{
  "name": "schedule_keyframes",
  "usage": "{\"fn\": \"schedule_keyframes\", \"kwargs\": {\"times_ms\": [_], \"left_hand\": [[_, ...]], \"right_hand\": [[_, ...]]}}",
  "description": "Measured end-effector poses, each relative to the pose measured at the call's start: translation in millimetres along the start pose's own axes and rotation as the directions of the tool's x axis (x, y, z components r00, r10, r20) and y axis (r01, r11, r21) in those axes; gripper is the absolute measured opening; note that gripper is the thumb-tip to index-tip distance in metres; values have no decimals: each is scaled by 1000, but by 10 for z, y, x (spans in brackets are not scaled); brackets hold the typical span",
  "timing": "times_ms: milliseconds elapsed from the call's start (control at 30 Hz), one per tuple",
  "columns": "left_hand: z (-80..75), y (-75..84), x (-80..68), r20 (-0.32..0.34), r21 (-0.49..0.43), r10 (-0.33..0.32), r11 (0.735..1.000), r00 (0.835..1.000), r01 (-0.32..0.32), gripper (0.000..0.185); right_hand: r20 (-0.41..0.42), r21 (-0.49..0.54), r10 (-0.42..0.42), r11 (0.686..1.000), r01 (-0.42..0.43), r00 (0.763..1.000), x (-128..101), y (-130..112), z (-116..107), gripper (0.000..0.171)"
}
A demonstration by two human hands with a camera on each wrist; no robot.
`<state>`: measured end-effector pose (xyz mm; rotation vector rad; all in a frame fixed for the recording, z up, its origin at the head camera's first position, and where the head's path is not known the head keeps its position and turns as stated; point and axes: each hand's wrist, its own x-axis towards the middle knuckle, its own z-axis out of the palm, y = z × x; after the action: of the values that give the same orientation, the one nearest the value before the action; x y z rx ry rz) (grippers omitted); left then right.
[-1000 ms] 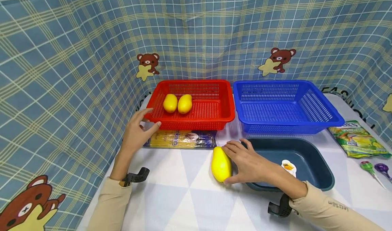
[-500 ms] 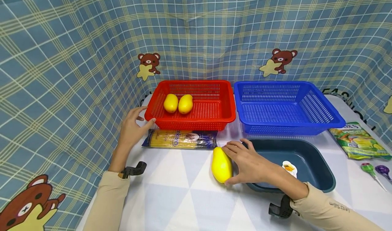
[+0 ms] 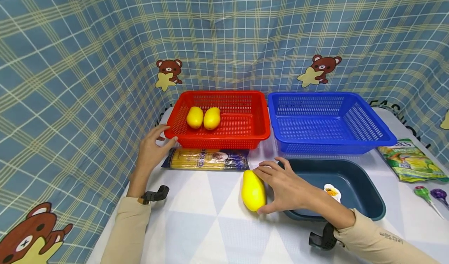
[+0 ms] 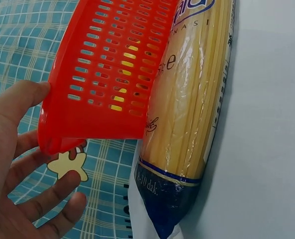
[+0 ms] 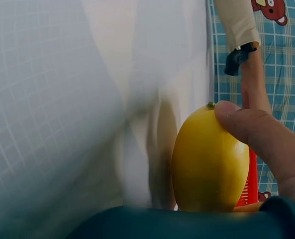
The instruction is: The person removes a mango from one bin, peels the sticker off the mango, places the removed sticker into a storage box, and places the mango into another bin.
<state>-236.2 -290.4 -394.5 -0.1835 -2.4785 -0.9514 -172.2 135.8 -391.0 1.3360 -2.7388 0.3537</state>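
In the head view my right hand [image 3: 285,186] holds a yellow mango [image 3: 253,190] on the white tablecloth, the thumb at its near end and the fingers at its far end. The right wrist view shows my thumb [image 5: 256,132] against the mango [image 5: 209,162] beside its stem; the other fingers are mostly hidden. My left hand [image 3: 151,149] grips the front left corner of a red basket [image 3: 221,142]. Seen from the left wrist, the thumb lies on the basket's rim [image 4: 50,114], with fingers behind it. Two more mangoes [image 3: 203,118] lie inside that basket.
A spaghetti packet [image 3: 207,159] lies along the red basket's front. Right of that basket stands a blue basket [image 3: 326,147], with a dark teal tub [image 3: 354,190] before it, partly under my right forearm. Further right are a green-yellow packet [image 3: 410,161] and two lollipops [image 3: 422,192].
My left hand has drawn back slightly left, its thumb now nearer the red basket's corner. The right hand and the mango have barely moved.
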Motion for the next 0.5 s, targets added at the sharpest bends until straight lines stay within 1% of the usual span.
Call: {"fn": "schedule_keyframes", "kwargs": {"times_ms": [133,267,400,500], "left_hand": [[9,-37,-15,-14,-4,11,1000,1000,-11,50],[22,-68,-35,-24,-22,-16,1000,1000,16,51],[40,-64,-53,-42,-40,-46,998,998,44,51],[66,-61,-59,-62,-53,-48,998,997,45,50]], "right_hand": [[-2,6,9,1000,-8,1000,-4,9,-39,104],[-2,20,22,1000,-22,1000,-1,5,-105,104],[-9,31,35,999,-34,999,3,6,-200,103],[-19,54,50,997,-49,999,0,22,-278,104]]}}
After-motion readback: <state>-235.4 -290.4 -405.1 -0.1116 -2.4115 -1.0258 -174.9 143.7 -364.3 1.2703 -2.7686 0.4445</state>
